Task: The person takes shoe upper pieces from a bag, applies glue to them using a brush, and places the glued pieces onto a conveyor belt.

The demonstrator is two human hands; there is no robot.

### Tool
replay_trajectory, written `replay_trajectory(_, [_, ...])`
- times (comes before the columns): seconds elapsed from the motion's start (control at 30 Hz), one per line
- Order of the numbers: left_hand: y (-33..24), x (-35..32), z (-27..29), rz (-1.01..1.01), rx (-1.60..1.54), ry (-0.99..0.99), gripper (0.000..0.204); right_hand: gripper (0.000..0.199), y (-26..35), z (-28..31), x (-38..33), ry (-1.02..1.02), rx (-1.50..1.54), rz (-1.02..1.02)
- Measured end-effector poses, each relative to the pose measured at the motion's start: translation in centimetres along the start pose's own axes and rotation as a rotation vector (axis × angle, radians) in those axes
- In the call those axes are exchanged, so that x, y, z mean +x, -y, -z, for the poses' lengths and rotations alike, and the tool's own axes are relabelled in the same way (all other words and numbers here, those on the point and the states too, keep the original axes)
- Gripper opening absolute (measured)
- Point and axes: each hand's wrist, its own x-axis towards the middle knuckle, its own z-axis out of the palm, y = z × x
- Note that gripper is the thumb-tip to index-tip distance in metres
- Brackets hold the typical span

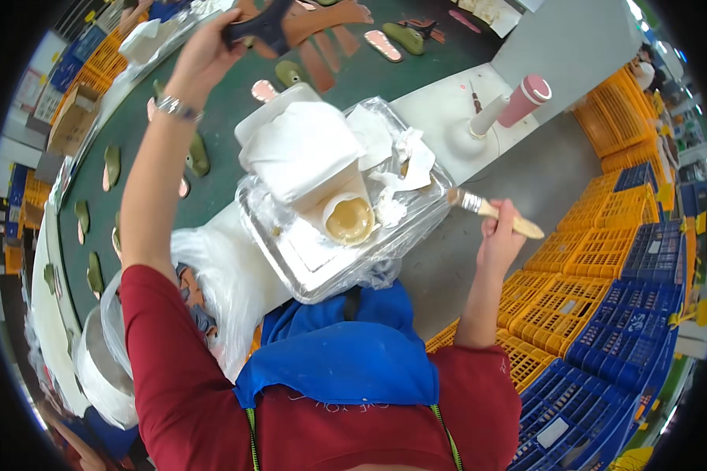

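My right hand (501, 235) grips the wooden handle of a flat paintbrush (471, 202), its bristles pointing left toward the tray. At the upper left, my left hand (212, 49) is stretched far out over the green surface and closed on a dark blue, branching shoe strap piece (265, 30). Brown strap pieces (326, 23) show right beside it; whether any of them is in my hand I cannot tell. Between my arms, a white cup of yellowish liquid (349, 219) stands in a plastic-wrapped tray (291, 271). Next to the cup is a white cloth-covered container (302, 145), with crumpled white paper (416, 161) alongside.
Olive shoe pieces and pink soles (382, 45) lie scattered over the green work surface (228, 110). Right of the tray stand a white bottle (479, 129) and a pink tumbler (526, 102). Yellow crates (554, 302) and blue crates (628, 322) are stacked at the right.
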Motion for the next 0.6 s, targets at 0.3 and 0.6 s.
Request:
replay_trajectory(0.3, [6.6,2.1,4.0,0.176,0.642,-0.282,0.044,0.020,0.5,2.4,-0.1,-0.046,-0.129,0.004])
replay_trajectory(0.6, [3.8,-26.7,16.5,-0.029,1.448,-0.386,0.035,0.021,-1.4,-1.8,-1.6,0.238,0.044,-0.057])
